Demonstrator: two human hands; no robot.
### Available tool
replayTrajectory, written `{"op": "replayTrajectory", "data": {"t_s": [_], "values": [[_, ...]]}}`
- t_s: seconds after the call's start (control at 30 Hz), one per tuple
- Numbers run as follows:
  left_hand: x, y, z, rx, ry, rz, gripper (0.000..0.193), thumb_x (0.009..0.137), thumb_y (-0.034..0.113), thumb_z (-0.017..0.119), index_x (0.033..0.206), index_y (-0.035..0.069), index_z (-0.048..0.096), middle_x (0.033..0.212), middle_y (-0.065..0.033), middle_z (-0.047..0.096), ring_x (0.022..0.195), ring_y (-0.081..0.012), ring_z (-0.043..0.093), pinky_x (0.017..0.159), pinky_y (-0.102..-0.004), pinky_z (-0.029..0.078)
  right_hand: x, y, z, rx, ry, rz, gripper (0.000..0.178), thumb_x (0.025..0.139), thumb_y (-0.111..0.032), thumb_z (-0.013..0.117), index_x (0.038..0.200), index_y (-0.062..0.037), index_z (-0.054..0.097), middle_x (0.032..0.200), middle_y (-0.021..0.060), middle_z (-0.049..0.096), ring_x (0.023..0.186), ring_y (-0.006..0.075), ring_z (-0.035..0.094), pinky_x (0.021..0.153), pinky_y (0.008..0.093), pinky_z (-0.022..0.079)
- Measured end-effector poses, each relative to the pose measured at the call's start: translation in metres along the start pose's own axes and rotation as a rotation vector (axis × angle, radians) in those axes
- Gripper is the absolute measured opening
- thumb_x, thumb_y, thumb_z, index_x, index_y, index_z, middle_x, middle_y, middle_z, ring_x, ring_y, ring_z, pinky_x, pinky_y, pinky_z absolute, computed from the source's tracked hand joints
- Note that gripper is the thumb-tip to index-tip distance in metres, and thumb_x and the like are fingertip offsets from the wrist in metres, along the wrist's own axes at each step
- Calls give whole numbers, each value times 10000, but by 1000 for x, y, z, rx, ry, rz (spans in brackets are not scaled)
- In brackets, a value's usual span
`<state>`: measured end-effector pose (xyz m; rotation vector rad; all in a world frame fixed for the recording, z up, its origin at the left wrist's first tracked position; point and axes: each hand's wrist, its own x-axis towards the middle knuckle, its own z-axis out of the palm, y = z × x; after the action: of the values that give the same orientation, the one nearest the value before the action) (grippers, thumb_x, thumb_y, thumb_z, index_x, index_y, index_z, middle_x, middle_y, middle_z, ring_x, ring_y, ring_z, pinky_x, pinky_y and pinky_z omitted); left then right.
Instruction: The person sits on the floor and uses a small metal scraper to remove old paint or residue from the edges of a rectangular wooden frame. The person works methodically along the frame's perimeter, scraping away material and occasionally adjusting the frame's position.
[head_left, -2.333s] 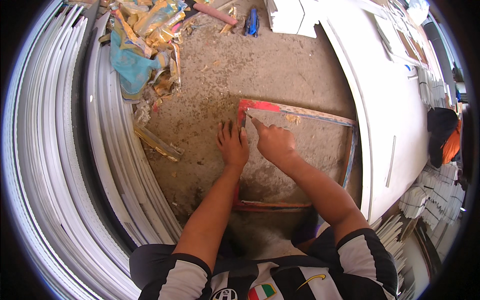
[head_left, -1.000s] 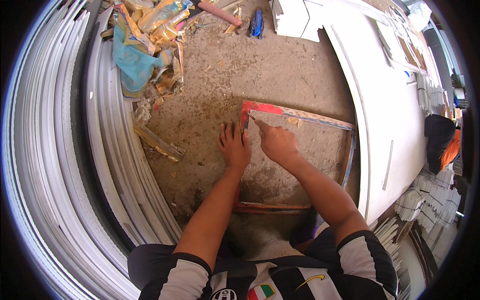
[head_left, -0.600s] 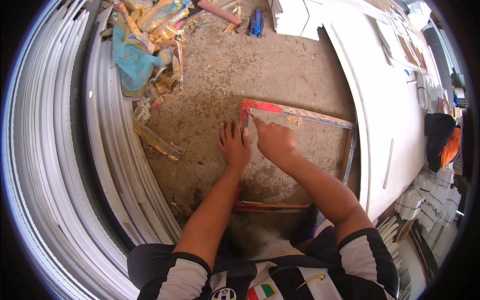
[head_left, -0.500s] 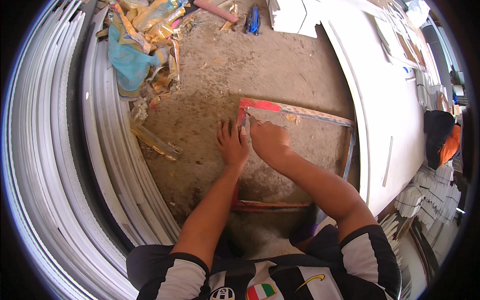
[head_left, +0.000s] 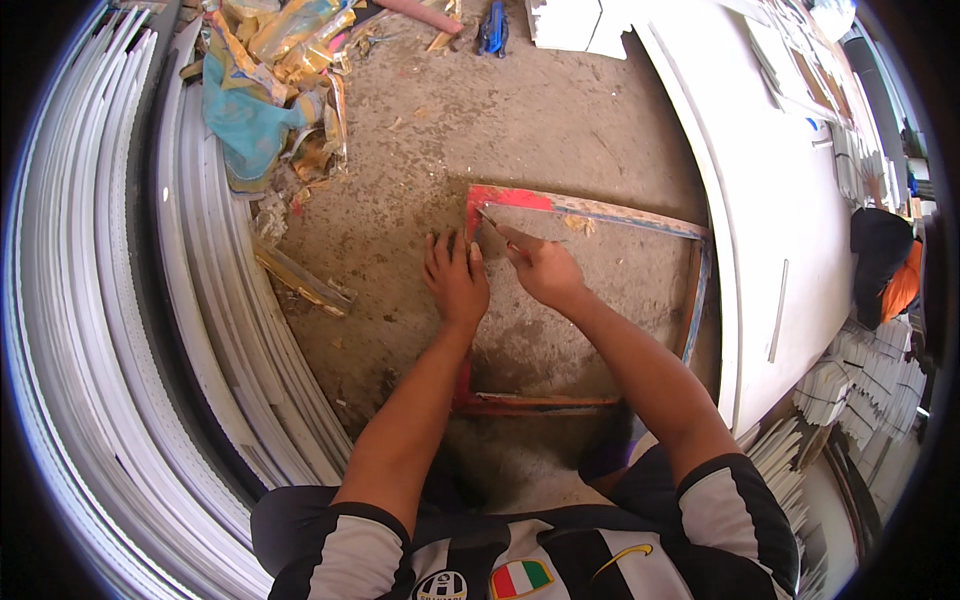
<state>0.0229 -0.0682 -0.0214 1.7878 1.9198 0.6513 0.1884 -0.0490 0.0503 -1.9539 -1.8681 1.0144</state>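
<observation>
A rectangular wooden frame point(head_left: 630, 222) lies on the floor, its paint worn, with bright red at the far left corner. On its left side rests my left hand point(head_left: 455, 283), fingers stretched forward and the thumb lying along the wood. My right hand point(head_left: 550, 272) is closed around a thin pointed tool point(head_left: 494, 221) with a bit of red near the fingers. The tool's tip is at the inside of the red corner; whether it touches the wood I cannot tell. My palm covers most of the handle, so its exact kind does not show.
Long white strips point(head_left: 100, 300) are stacked along the left. Crumpled gold and blue scraps point(head_left: 265, 110) lie at the far left, near a pink roll point(head_left: 420, 14) and a blue tool point(head_left: 493, 30). A white panel point(head_left: 770, 250) borders the right, with an orange-and-black item point(head_left: 885, 265) beyond it.
My right hand has drawn back slightly from the corner, and more of the tool's shaft shows. My left hand stays on the frame's left side. The whole view has shifted a little.
</observation>
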Motion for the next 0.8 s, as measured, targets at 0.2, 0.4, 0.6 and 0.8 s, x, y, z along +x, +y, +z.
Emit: {"op": "replayTrajectory", "data": {"t_s": [0.2,0.4,0.6,0.8], "values": [[0,-2,-5,41,-6,18,485,1085,372,447,1423,39,544,1507,-161,424,1495,-388,276,1205,-598,178,1,-6,-18,-135,-46,-6,390,986,-292,604,1374,-304,635,974,136,754,844,376,725,766,487,582],[-2,-4,-2,41,7,10,483,1084,384,447,1408,44,560,1515,-157,415,1500,-379,274,1207,-601,173,6,-13,-26,-154,-69,-51,387,987,-277,592,1371,-289,647,999,194,737,861,392,723,766,501,585],[-1,-5,-1,52,5,15,475,1083,393,444,1384,51,580,1505,-156,429,1494,-372,287,1203,-594,186,23,16,-31,463,-372,254,383,976,-302,629,1357,-275,667,1031,202,735,885,388,720,758,457,580],[-1,-4,-10,77,8,6,479,1081,393,442,1371,40,586,1492,-169,439,1480,-382,302,1199,-590,198,15,7,-30,-286,-68,-189,403,1004,-303,619,1404,-260,631,915,90,750,686,258,695,709,431,572]]}}
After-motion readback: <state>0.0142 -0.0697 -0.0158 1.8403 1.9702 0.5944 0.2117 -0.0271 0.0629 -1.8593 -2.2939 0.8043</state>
